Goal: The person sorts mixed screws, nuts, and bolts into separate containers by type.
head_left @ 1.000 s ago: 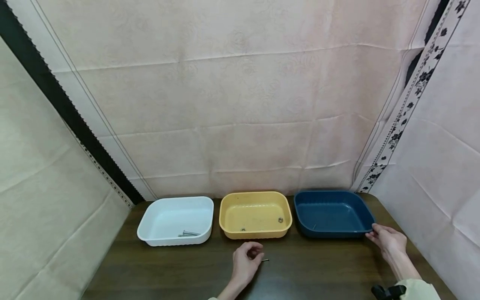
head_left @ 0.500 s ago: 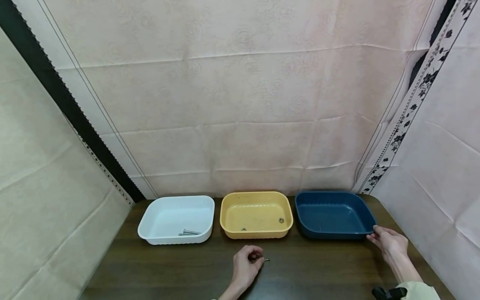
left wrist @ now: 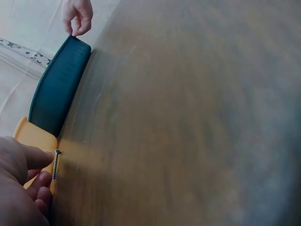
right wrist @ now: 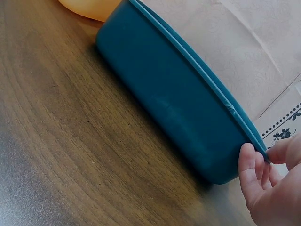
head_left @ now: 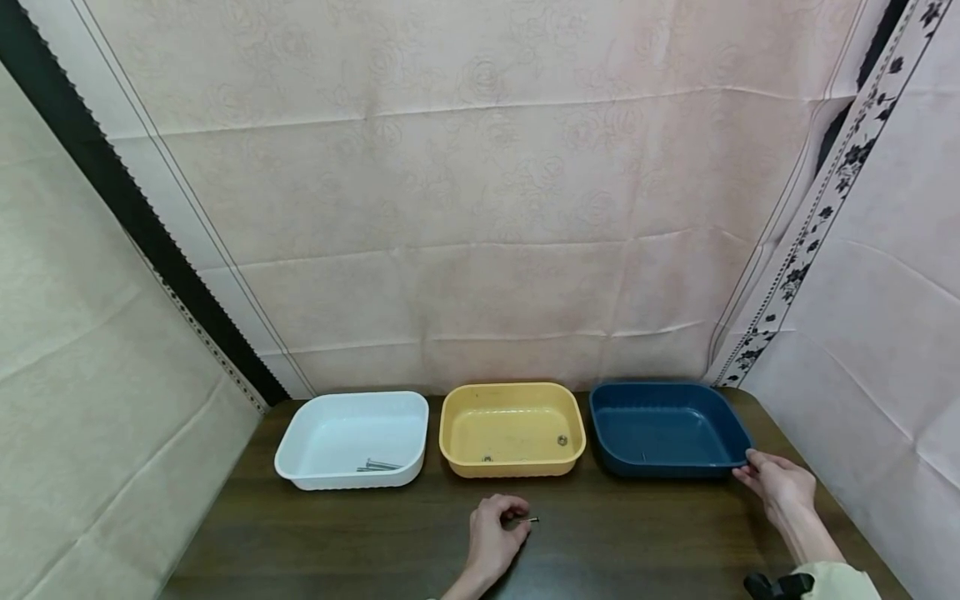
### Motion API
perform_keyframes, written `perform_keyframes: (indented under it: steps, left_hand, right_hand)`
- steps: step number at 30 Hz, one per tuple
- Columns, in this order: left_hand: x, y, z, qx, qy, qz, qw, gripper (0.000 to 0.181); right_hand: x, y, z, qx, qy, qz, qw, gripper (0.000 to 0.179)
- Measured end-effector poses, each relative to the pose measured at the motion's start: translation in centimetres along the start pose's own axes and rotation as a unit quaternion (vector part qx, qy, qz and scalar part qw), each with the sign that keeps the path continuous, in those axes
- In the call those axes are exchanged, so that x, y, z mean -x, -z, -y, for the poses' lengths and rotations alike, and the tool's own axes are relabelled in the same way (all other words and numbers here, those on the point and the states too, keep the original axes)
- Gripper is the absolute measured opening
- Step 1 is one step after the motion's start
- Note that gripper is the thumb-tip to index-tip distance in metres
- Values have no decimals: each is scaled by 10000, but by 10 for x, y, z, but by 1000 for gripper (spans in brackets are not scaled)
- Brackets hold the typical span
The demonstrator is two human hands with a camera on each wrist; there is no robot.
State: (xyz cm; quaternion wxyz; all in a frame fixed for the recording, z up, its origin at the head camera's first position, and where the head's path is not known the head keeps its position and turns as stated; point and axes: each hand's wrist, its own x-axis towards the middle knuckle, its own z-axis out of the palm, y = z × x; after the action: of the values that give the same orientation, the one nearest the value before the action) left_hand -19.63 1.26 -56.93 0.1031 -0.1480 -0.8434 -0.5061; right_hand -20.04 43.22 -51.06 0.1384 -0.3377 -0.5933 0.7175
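Observation:
My left hand (head_left: 492, 540) is in front of the yellow tray (head_left: 513, 471), low over the table, and pinches a screw (left wrist: 56, 165) near its fingertips. The screw is small, with a threaded shank and a flat head; in the head view its head end sticks out to the right past the thumb. At the front right corner of the dark blue tray (head_left: 667, 421), my right hand (head_left: 780, 483) grips the rim between thumb and fingers. The right wrist view shows the thumb over the rim and the fingers against the outer wall.
A white tray (head_left: 352, 417) at the left holds several screws (head_left: 379, 466). Two nuts, one of them this nut (head_left: 562, 440), lie in the yellow tray. The three trays stand in a row along the back of the brown table (head_left: 337, 542), before a hanging cloth (head_left: 480, 208).
My left hand has shifted slightly right and down, and more of the screw now shows between its thumb and fingers. The right hand stays on the blue tray's rim.

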Motion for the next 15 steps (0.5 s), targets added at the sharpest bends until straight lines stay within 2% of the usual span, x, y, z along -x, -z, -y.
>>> perform_keyframes:
  steps: [9,15]
  left_hand:
    - [0,-1,-2,-415,46,69,9991,21]
    - [-2,-3,-2,-509,-64,25,9987,19]
  right_hand:
    - [1,1,-1,-127,14,45,9999,17]
    - [-1,1,-1,-110,45,44,9999,12]
